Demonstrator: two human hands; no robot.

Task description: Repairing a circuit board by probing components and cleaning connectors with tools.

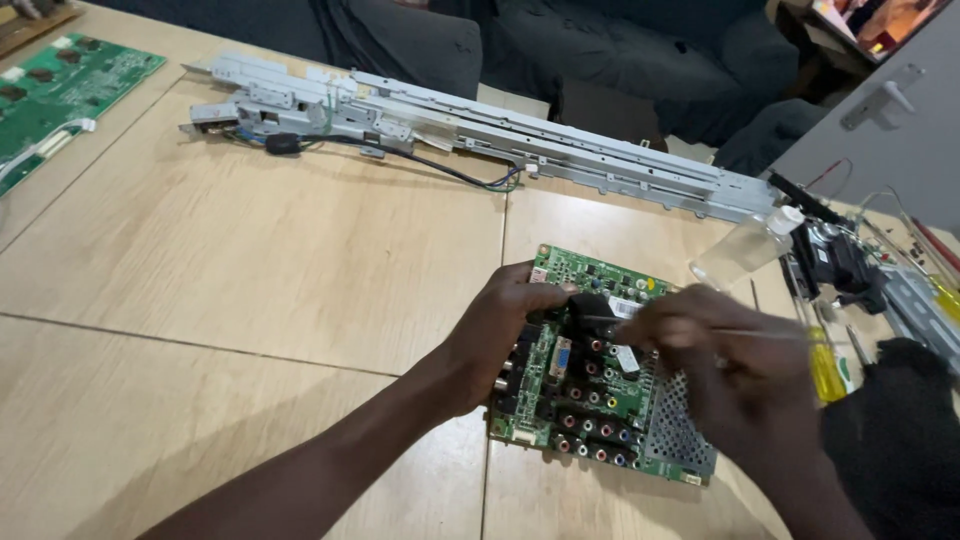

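Our left forearm is stretching in from the bottom edge, and our left hand (pixel 500 335) is gripping the left edge of a green circuit board (pixel 600 385), thumb curled over the top near its black connector block (pixel 592 305). We are keeping the fingers closed around that edge, so the hand is clamping the board against the wooden table (pixel 250 270). Our right hand (pixel 715 365) is hovering over the middle and right part of the board, blurred, with fingers pinched on a thin metal tool (pixel 760 333) whose shaft is running out to the right; we cannot tell where its tip is touching.

We are seeing the board lying flat near the table's front right, its rows of round coloured sockets along the lower edge. Just right of it, yellow-handled screwdrivers (pixel 825 365) are lying beside a black cloth (pixel 895 420). A clear plastic bottle (pixel 745 248) is lying behind our right hand. Farther back, a long grey metal frame (pixel 480 125) with a black cable is stretching across the table, and another green board (pixel 60 90) is sitting at the far left.
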